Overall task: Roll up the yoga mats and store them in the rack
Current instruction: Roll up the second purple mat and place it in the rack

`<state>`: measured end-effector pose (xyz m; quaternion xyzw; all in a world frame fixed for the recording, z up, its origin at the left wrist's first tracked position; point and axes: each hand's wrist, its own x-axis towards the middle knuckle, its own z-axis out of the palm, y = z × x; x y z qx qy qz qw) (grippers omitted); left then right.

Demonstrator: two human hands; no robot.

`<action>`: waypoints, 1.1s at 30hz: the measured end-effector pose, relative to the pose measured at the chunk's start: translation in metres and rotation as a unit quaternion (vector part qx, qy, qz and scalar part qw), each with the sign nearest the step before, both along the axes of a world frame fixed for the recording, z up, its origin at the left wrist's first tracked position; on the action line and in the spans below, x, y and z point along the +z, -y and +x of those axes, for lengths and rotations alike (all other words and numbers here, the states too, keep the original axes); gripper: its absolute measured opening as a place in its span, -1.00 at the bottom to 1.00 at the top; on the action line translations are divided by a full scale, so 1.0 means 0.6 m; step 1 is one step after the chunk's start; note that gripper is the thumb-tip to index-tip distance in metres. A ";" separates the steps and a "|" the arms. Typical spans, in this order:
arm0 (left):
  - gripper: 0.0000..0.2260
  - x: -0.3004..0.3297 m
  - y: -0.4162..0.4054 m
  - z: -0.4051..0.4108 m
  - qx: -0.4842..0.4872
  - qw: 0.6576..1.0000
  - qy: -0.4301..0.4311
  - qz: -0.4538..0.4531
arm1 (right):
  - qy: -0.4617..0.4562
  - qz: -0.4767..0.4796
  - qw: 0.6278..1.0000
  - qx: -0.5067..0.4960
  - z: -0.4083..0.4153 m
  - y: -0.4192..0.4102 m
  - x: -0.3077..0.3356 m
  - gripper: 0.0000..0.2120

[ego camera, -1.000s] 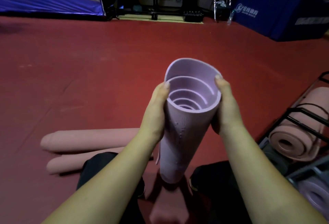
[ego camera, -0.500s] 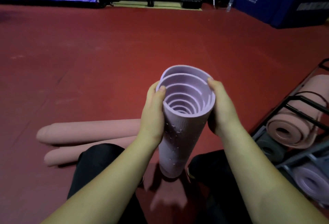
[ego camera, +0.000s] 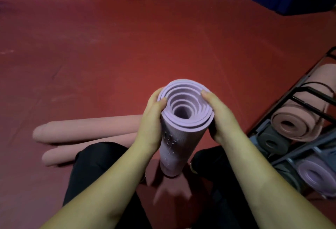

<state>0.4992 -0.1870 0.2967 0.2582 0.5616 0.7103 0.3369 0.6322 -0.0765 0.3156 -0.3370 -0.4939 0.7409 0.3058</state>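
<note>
Hands clasp the lilac mat (ego camera: 181,119): left hand (ego camera: 151,119) and right hand (ego camera: 221,117) each curl round its top, and its coil is wound tighter than a second ago. It stands upright, apparently on the red floor (ego camera: 127,46), between two pink rolls (ego camera: 81,137) and the rack (ego camera: 298,119)

I've got the lilac mat (ego camera: 171,137) standing on end on the red floor (ego camera: 127,56) between my knees, rolled in a spiral, left hand (ego camera: 150,121) and right hand (ego camera: 221,117) gripping its top. Two pink rolled mats (ego camera: 87,128) lie side by side on the floor to my left. At the floor's right edge, the black rack (ego camera: 309,101) holds rolled pink (ego camera: 294,123), grey (ego camera: 272,142) and lilac (ego camera: 316,176) mats.
</note>
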 end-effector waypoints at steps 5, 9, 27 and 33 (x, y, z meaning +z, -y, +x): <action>-0.62 -0.060 0.019 0.026 0.001 0.997 0.028 -0.071 | 0.031 -0.013 0.999 0.013 0.001 0.031 -0.067 -0.43; -0.57 -0.036 0.009 0.021 -0.007 0.996 0.057 -0.075 | 0.016 -0.014 0.999 0.031 0.001 0.012 -0.050 -0.45; -0.79 -0.024 -0.024 0.004 0.010 0.996 0.088 -0.022 | 0.009 0.025 0.998 0.055 0.005 -0.033 -0.043 -0.49; -0.61 -0.057 -0.048 -0.013 0.003 0.993 0.107 -0.058 | 0.092 0.009 0.995 0.049 -0.016 -0.038 -0.081 -0.61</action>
